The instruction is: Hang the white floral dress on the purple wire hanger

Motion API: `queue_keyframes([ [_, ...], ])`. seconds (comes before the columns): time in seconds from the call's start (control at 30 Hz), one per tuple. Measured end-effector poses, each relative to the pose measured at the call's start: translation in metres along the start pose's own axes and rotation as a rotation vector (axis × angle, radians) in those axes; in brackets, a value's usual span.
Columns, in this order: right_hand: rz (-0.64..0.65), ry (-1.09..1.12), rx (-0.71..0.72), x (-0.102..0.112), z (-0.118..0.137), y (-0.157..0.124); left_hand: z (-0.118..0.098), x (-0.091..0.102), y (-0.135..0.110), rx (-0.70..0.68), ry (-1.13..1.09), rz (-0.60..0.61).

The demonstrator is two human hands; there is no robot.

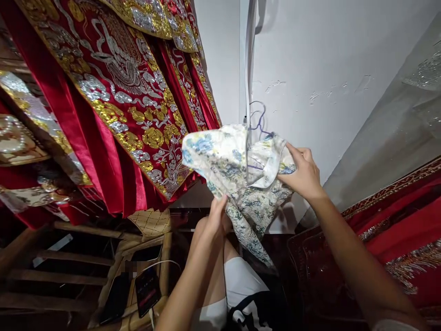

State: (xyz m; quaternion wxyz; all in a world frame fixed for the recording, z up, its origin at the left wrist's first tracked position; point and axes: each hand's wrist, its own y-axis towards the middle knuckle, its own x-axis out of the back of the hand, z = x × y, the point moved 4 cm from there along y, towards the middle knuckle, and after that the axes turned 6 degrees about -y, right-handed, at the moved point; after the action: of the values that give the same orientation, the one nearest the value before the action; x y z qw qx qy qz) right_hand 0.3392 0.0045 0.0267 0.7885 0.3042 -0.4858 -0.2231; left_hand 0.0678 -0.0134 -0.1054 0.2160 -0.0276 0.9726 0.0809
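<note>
A white garment with a blue, green and yellow floral print (223, 161) hangs in the middle of the head view, between my hands. A thin purple clothes hanger (261, 122) shows its hook above the neckline, and part of it is visible through the neck opening. My right hand (305, 172) is closed on the garment near its pale neckband, thumb and fingers on either side of the cloth. Lower left, my left hand (217, 214) pinches the garment's edge. The lower cloth hangs in folds to a point above my lap.
Red embroidered cloths with gold and silver sequins (138, 92) hang at the left. A bamboo chair (165, 262) at lower left bears a phone (148, 289) with a cable. More red beaded fabric (396, 239) lies at right. Behind is a white wall (327, 55) with peeling spots.
</note>
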Motion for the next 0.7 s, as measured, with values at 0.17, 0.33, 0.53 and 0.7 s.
queue_keyframes([
  [0.17, 0.177, 0.071, 0.171, -0.006, 0.028, -0.029, 0.069, 0.023, -0.027, 0.131, -0.073, -0.157],
  [0.33, 0.209, 0.665, -0.171, -0.051, 0.039, -0.135, 0.102, 0.04, -0.053, 0.209, -0.136, -0.272],
  [0.53, 0.453, 1.041, -0.641, -0.124, 0.054, -0.198, 0.096, 0.036, -0.065, 0.243, 0.033, -0.198],
  [0.7, 0.438, 1.008, -0.551, -0.108, 0.055, -0.168, 0.091, 0.034, -0.074, 0.21, 0.092, -0.136],
])
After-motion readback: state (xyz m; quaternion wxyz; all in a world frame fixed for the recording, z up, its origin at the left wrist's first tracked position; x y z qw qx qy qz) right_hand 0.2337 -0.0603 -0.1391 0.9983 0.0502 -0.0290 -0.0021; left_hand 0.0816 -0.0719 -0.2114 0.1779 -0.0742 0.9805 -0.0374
